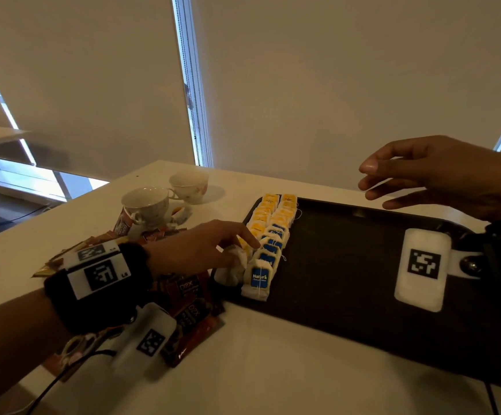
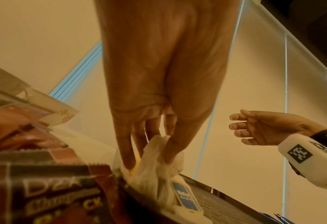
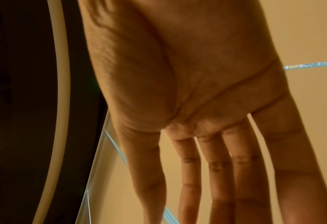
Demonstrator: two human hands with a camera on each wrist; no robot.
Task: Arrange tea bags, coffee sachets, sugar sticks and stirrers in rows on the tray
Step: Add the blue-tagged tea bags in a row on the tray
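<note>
White, crumpled paper of a tea bag (image 2: pixel 159 153) is pinched between the thumb and fingers of the left hand (image 1: pixel 195 250), which reaches down at the near left corner of the tray (image 1: pixel 348 283); in the left wrist view the fingertips (image 2: pixel 128 162) press into the bag's gathered top while the bag hangs just over the tray's left rim. Just beside it on the tray stand the tea bags (image 1: pixel 268 238) already laid out, two rows running from the near left corner to the far left corner, each bag overlapping the next; the near ones of the right row carry blue tags, the far ones and the left row carry yellow tags. The rest of the dark tray stretches toward the right edge of the table (image 1: pixel 267 372). The right hand (image 1: pixel 429 175) hovers above the far right part of the tray, its fingers straight and a little spread, holding nothing; the right wrist view shows the same flat palm and loose fingers. On the table to the left of the tray, under the left wrist, lies a loose heap of brown coffee sachets (image 1: pixel 189 307). Beyond them, near the far left corner of the table, stand two pale teacups (image 1: pixel 147 205), one behind the other.
</note>
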